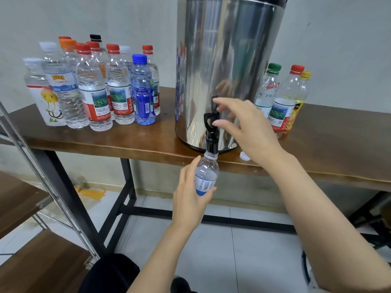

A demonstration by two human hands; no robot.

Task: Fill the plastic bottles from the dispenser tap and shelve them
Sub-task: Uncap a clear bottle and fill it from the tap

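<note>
Your left grip (188, 193) is clenched round a small clear bottle (206, 176) with a blue-and-white label, holding its lower half. The bottle has no cap on. You hold it below the front edge of the brown worktop (105, 142), neck up, with its mouth right at the spout of the black tap (211, 142). How full it is cannot be told from here.

Your right grip (247, 127) is released, holding nothing. Its fingers are spread and nearly straight, reaching in from the right toward the tap lever (210, 119). One fingertip is level with the lever and just beside it; contact cannot be told.

The tap sits low on the front of the steel dispenser (228, 70), which stands on the worktop near its front edge. A loose white cap (245, 155) lies on the worktop just right of the tap, near your right wrist.

Left of the dispenser is a cluster of capped bottles (95, 87), mostly red caps, with one blue, one orange, one black and some white. Right of it, partly behind your right grip, are three more bottles (283, 98), capped green, red and yellow.

At far left is a metal-framed rack with wooden shelves (23, 199). A tiled floor (232, 250) lies below
</note>
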